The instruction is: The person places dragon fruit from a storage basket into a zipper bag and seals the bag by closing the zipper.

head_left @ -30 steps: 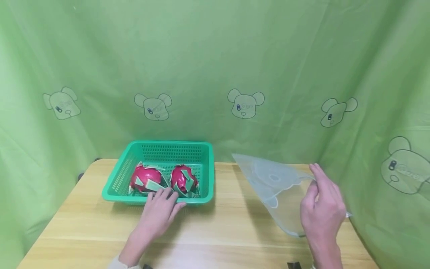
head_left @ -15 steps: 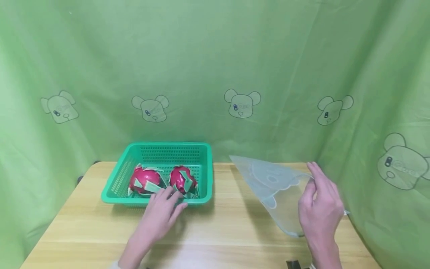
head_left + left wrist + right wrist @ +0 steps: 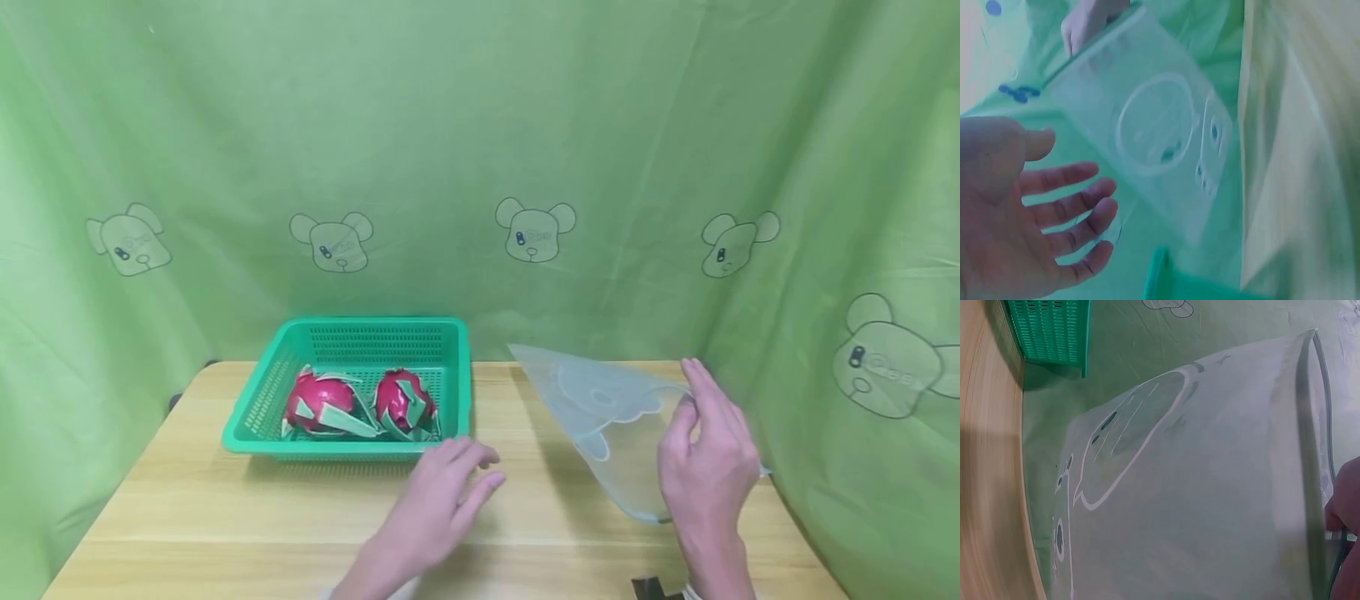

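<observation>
My right hand (image 3: 708, 462) pinches the edge of a translucent plastic zip bag (image 3: 618, 417), which hangs tilted above the right side of the table. In the right wrist view the bag (image 3: 1210, 469) shows white-outlined print, and its zip edge stands slightly parted beside the fingers (image 3: 1346, 500). My left hand (image 3: 438, 504) is in the air in front of the basket's right corner, holding nothing. Its loosely bent fingers (image 3: 1082, 203) point toward the bag in the left wrist view. Two pink dragon fruits (image 3: 322, 402) lie inside the green basket (image 3: 337, 448).
The basket stands on the left back part of a light wooden table (image 3: 247, 525). Behind and at both sides hangs a green curtain (image 3: 420, 125) printed with bear heads. A black strap piece (image 3: 648, 587) shows by my right wrist.
My left hand has left the basket's front rim and moved right toward the bag. The right hand holds the bag in nearly the same place; the view has shifted slightly.
</observation>
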Action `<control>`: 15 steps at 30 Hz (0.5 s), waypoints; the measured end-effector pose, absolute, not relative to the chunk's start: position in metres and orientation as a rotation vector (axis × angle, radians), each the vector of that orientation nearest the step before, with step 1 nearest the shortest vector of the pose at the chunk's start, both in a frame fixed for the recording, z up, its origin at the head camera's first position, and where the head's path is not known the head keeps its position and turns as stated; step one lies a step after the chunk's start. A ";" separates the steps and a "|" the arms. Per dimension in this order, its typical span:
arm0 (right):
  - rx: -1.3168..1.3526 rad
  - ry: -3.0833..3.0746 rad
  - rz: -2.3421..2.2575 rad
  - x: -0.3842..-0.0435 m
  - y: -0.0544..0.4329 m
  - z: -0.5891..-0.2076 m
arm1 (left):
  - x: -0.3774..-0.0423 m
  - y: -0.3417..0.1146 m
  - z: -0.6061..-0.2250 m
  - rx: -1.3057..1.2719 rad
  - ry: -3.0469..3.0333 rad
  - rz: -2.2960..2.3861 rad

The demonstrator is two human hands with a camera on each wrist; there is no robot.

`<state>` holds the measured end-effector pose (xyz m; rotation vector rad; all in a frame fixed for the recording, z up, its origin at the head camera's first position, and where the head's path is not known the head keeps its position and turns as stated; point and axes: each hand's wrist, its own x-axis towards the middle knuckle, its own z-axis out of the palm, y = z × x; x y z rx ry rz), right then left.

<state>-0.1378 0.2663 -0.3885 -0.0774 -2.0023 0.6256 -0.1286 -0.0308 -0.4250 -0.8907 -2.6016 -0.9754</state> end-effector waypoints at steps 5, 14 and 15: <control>-0.046 -1.931 0.611 -0.140 0.261 -0.387 | -0.121 0.002 -0.426 -0.861 -2.596 -1.240; -0.015 -2.006 0.627 -0.137 0.257 -0.389 | -0.108 0.056 -0.428 -0.553 -2.561 -1.689; -0.011 -2.012 0.626 -0.137 0.256 -0.389 | -0.109 0.061 -0.429 -0.546 -2.520 -1.709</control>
